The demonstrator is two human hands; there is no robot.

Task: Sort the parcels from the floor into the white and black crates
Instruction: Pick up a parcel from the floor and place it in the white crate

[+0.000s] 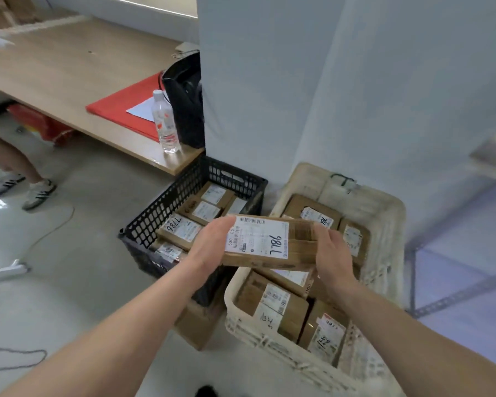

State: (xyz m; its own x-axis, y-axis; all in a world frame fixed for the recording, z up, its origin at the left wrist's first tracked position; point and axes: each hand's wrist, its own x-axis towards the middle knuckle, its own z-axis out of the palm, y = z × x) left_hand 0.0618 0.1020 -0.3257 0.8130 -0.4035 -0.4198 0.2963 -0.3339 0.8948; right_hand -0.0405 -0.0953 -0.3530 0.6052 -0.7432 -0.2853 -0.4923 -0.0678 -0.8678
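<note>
Two-handed hold on one flat brown parcel (269, 243): left hand (212, 247) wrapped round its left end, right hand (331, 253) wrapped round its right end, fingers of both curled onto the cardboard. Kept roughly level in mid-air, label side up, over the place where the two crates meet. Handwritten "786" on the white label, upside down from the head view, with printed barcodes alongside.

Black crate (166, 204) on floor at left, lattice walls, holding several brown parcels with white labels, among them one marked "7786" (181, 229). White crate (381, 213) just beside it at right; touching or a little apart, cannot tell. Likewise loaded with labelled brown parcels, one marked "134" (272, 308) near the front edge.

Plain cardboard box (198, 325) on floor at black crate's near corner, partly hidden by left forearm.

Wooden table (69, 81) behind the crates, carrying clear water bottle (165, 121) upright near its edge, red sheet (118, 107) with white paper on top, black bag (184, 101) against the white wall. Another person's legs (12, 161) and trainers at far left. Grey cable (49, 227) and white power strip (12, 270) on pale floor.
</note>
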